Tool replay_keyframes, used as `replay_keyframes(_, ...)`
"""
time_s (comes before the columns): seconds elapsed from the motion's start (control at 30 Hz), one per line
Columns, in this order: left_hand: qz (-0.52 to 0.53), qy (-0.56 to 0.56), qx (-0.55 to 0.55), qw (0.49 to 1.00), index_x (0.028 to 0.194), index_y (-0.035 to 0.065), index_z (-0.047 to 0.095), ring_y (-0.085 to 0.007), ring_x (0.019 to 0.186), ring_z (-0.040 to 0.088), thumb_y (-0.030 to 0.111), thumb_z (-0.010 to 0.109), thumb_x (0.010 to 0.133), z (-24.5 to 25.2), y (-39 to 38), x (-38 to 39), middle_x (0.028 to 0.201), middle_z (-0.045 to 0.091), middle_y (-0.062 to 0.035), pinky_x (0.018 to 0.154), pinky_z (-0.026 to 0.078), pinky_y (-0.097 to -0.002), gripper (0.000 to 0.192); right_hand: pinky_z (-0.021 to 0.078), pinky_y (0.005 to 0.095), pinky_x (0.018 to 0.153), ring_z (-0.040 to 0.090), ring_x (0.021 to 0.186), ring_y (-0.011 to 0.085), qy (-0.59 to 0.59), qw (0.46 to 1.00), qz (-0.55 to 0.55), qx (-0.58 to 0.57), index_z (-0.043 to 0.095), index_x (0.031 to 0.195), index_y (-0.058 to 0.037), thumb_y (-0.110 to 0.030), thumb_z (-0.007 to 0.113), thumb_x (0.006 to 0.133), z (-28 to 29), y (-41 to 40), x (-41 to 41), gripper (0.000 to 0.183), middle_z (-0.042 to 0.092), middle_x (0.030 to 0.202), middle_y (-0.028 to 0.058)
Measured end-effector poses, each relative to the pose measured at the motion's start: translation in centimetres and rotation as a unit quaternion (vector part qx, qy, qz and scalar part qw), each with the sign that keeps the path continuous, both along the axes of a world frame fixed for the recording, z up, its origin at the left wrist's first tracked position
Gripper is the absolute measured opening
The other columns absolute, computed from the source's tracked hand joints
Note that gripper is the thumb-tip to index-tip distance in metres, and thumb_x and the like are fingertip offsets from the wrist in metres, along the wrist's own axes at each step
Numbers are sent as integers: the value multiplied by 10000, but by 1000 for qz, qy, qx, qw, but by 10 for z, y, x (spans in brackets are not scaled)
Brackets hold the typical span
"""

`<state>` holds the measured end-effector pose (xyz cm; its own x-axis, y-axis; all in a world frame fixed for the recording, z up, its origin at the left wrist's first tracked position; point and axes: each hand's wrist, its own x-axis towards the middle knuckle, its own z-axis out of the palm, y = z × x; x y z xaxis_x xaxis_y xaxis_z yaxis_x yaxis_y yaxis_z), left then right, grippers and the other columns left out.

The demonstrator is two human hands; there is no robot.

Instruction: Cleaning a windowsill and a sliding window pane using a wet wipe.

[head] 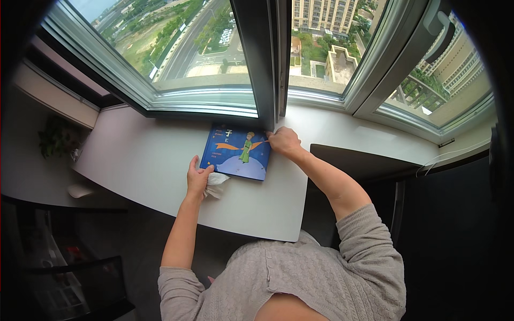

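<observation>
A blue hardcover book [237, 154] lies on the white desktop, its illustrated cover facing up. The figure on the cover wears green and an orange scarf. My left hand [196, 180] grips the book's lower left corner, thumb on the cover. Against that palm, below the book's near edge, hangs a crumpled white tissue or cloth [217, 181]. At the upper right corner my right hand [284, 140] holds the book's edge; its fingertips are partly hidden. The book's top edge reaches under the open window sash.
The open window sash [263, 80] juts in low over the desktop [152, 160]. A fixed pane and a window handle [441, 38] are at the right. A dark panel [357, 160] meets the desk's right side. A plant [54, 138] stands far left, with a black chair [80, 281] below.
</observation>
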<state>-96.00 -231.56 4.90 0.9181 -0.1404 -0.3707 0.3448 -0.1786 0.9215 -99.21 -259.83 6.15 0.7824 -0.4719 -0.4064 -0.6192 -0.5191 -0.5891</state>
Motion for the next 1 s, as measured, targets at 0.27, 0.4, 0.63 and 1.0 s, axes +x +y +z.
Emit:
replay_keyframes(0.27, -54, -59, 161, 984, 1405, 20, 243, -106, 657, 585, 125, 723, 724, 5, 19, -8, 731, 651, -55, 670, 471, -247, 839, 410, 430, 890, 600, 971, 307, 14, 999, 27, -17, 662, 958, -35, -448, 563, 826, 19, -19, -30, 445, 661, 903, 158)
replay_keyframes(0.4, -35, -73, 124, 989, 1407, 27, 241, -106, 662, 583, 130, 727, 719, 8, 8, -18, 749, 654, -61, 674, 470, -249, 848, 407, 423, 889, 599, 980, 296, -116, 992, -56, -12, 619, 1102, -107, -403, 551, 821, 5, -24, -40, 414, 659, 936, 146)
replay_keyframes(0.63, -18, -53, 112, 992, 1421, 48, 208, -101, 708, 593, 35, 702, 738, 7, -6, -38, 801, 655, -73, 708, 478, -249, 843, 353, 470, 917, 571, 1046, 285, -145, 982, -119, 17, 531, 1266, -283, -379, 557, 812, 17, -48, -1, 465, 646, 1063, 114)
replay_keyframes(1.0, 20, -21, 9, 1000, 1304, 40, 371, -150, 729, 616, 117, 623, 833, 2, 5, -31, 870, 643, -120, 659, 522, -285, 539, 372, 448, 886, 596, 993, 273, -199, 969, -140, 39, 662, 1098, -206, -381, 563, 823, 10, -46, 3, 341, 678, 964, 101)
